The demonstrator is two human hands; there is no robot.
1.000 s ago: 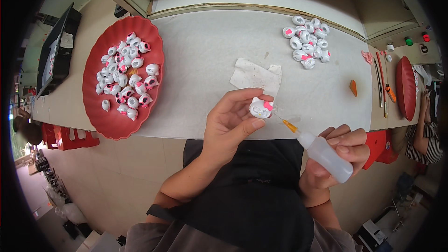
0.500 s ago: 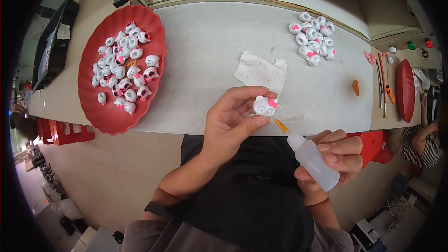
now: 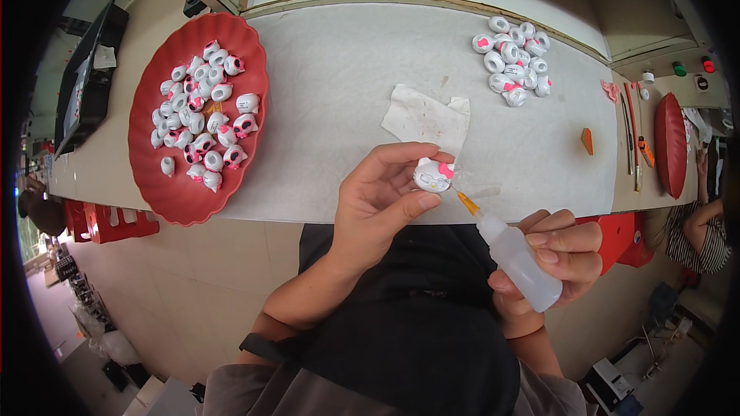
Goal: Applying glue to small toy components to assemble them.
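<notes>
White and pink, the small cat-head figurine (image 3: 432,175) sits pinched between thumb and fingertips of my left hand (image 3: 378,204), raised just off the near edge of the bench (image 3: 347,85), so its side is open to the nozzle. My right hand (image 3: 551,258) is closed around a translucent squeeze bottle (image 3: 518,260), low and to the right of the left hand. I judge the bottle is held slanted so its orange tip (image 3: 465,202) can reach the figurine; its long axis runs from lower right up to upper left, tip almost touching the piece. Just beyond my left hand lies a crumpled white cloth (image 3: 424,117). Far left sits a red tray (image 3: 158,185) of like figurines; beyond my right hand, a smaller heap (image 3: 512,62).
</notes>
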